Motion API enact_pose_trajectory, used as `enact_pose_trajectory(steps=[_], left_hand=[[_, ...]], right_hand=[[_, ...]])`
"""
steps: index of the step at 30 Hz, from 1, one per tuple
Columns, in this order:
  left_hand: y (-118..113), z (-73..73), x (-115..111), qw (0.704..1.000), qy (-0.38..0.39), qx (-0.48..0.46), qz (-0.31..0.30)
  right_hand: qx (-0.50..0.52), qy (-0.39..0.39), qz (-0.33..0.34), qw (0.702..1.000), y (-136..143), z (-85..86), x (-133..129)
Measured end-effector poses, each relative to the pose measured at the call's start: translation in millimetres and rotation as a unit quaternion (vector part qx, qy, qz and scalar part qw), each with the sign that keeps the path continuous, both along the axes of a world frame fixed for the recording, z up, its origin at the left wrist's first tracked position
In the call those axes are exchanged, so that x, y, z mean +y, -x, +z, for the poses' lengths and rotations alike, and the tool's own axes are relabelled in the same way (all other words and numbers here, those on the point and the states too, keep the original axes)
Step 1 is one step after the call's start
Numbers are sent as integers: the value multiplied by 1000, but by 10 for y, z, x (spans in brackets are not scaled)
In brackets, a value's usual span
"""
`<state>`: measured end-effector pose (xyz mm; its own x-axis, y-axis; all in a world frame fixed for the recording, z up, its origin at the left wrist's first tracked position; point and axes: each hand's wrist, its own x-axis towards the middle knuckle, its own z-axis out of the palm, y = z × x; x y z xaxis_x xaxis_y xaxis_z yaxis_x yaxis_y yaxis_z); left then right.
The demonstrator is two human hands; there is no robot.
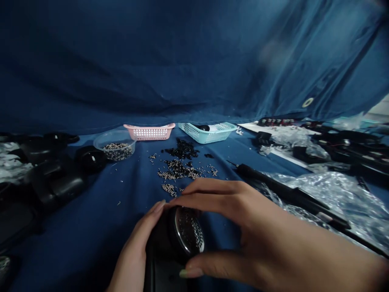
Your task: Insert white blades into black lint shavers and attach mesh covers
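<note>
Where the upper half is filled, fabric (152, 61): blue, hung in folds; a pale ring (308, 102) is set at its right.
Tablecloth (142, 174): blue, spread beneath the items.
Right hand (246, 219): extended from the right; thumb and fingers are parted and curved around the device's round end, fingertips at the far edge, thumb at the near side. Firmness of hold cannot be told.
Left parts (51, 178): black, piled at the left edge.
Bag (343, 194): clear, crumpled, laid at the right.
Right parts (358, 146): black, spread beyond the bag, near a white sheet (288, 159).
Left hand (133, 251): closed against the device's left side, thumb laid along it; the other fingers are hidden.
Rod (288, 192): black, laid beside and partly over the bag; its thin tip is pointed away to the far left.
Device (164, 259): black, held between both hands at lower centre; its round end is faced with a shiny, perforated grille (191, 231), turned to the right.
Baskets: pink basket (150, 134) and teal basket (211, 138), placed at the far edge, apart; a black item (204, 127) is contained in the teal one.
Tub (100, 142): clear, round, part-filled with screws (117, 151).
Black bits (182, 149): heaped before the baskets.
Loose screws (170, 175): scattered between the black bits and the hands.
</note>
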<state>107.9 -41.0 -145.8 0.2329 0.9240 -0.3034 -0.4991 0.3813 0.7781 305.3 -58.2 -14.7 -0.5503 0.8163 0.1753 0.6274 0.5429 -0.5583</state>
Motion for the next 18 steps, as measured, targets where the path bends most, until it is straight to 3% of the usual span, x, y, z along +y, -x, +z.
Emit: enact_pose_trajectory(steps=[6,18], left_hand=[[-219,110,13,998,57,-25,-27],[-115,412,50,999,49,-14,-12]], right_hand=[[-8,-2,21,1000,-43,-47,50],[7,28,69,997,-130,-95,103]])
